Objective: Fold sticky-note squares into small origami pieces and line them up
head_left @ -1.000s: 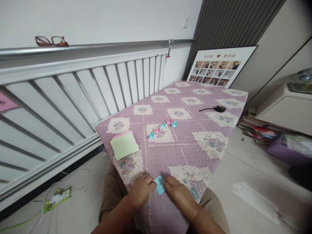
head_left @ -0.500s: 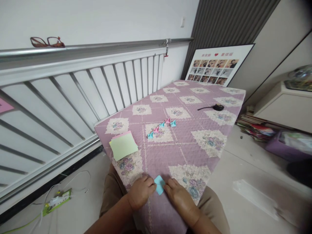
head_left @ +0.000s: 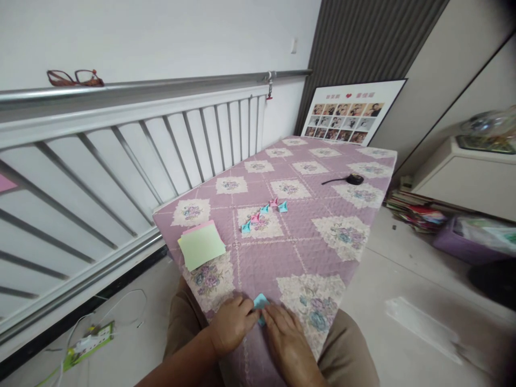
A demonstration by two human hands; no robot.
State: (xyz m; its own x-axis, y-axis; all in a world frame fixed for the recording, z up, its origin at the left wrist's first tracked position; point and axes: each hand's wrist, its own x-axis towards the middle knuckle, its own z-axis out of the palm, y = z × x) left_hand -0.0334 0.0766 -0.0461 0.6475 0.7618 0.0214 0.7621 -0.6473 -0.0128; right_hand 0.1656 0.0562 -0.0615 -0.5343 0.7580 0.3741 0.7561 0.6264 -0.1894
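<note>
A small folded piece of blue paper (head_left: 261, 302) lies on the near end of the table, partly covered by both hands. My left hand (head_left: 234, 323) has its fingers curled and closed on the paper's left edge. Stretched over the paper's right and lower part, the fingers of my right hand (head_left: 284, 330) lie flat and press on it. Farther up the cloth stands a slanting row of several small folded paper pieces, among them a blue one (head_left: 246, 228) and a pink one (head_left: 255, 217). To the left lies a stack of square paper sheets (head_left: 201, 246), pale green on top.
A purple flowered cloth (head_left: 258, 258) covers the table. A black round object with a tail (head_left: 355, 179) lies toward its right edge. Along the left runs a white radiator (head_left: 161, 156), with glasses (head_left: 74, 78) on the pipe above. A photo board (head_left: 350, 113) leans behind the table.
My right hand has moved left over the blue paper, its fingers now covering much of it. My left hand stays at the paper's left edge. The camera view has shifted slightly.
</note>
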